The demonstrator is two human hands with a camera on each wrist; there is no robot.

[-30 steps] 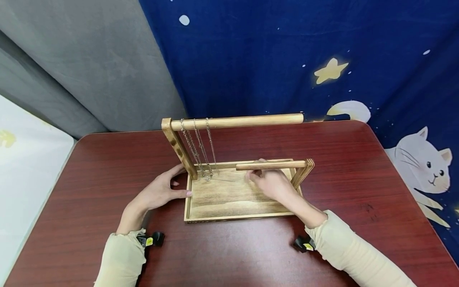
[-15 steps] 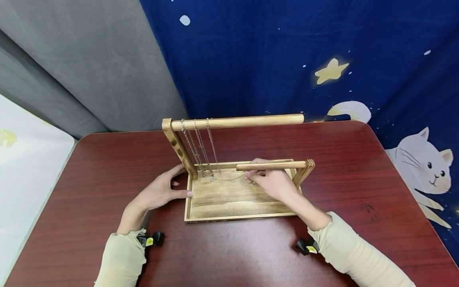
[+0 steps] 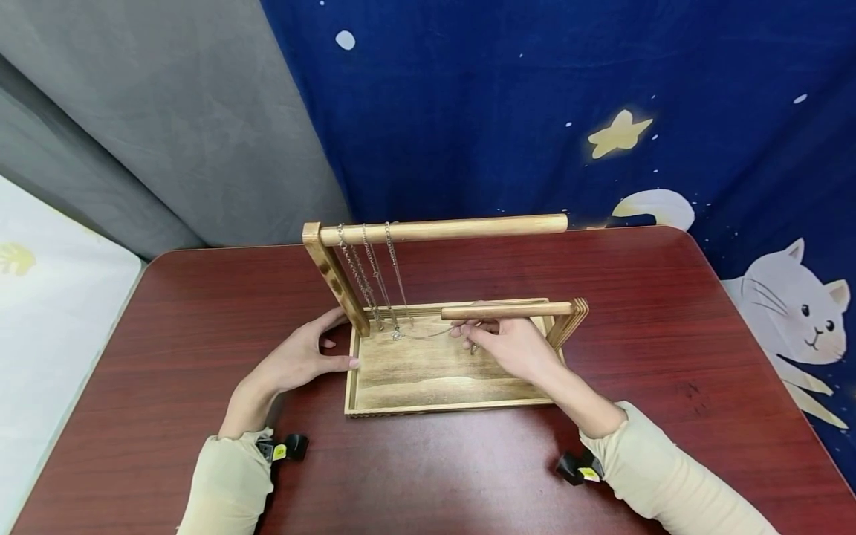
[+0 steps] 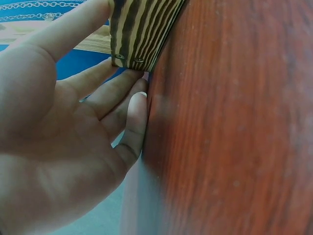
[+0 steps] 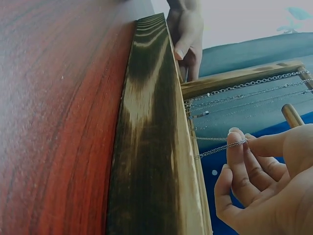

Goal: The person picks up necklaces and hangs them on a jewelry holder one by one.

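My right hand [image 3: 518, 345] is over the wooden tray [image 3: 414, 383], behind its short bar. Thumb and forefinger pinch a silver chain necklace [image 5: 215, 150], plain in the right wrist view. The chain runs left to a small pendant [image 3: 397, 335] on the tray floor, and a short end dangles below the fingers in the head view. At the tray's left end, my left hand [image 3: 301, 360] rests with its thumb on the rim and the other fingers extended along the side. Several necklaces [image 3: 390, 241] hang from the left part of the tall bar [image 3: 441, 229].
The tall bar stands on a left post [image 3: 336, 279]. A shorter, lower bar [image 3: 508, 310] reaches left from a right post [image 3: 567, 325] and partly covers the right fingers. A red-brown table [image 3: 468, 468] carries the tray; curtains [image 3: 468, 111] hang behind.
The chain between my right fingers and the pendant shows more clearly, and a dangling end has appeared below those fingers. My right forearm has shifted slightly right. The left hand stays put.
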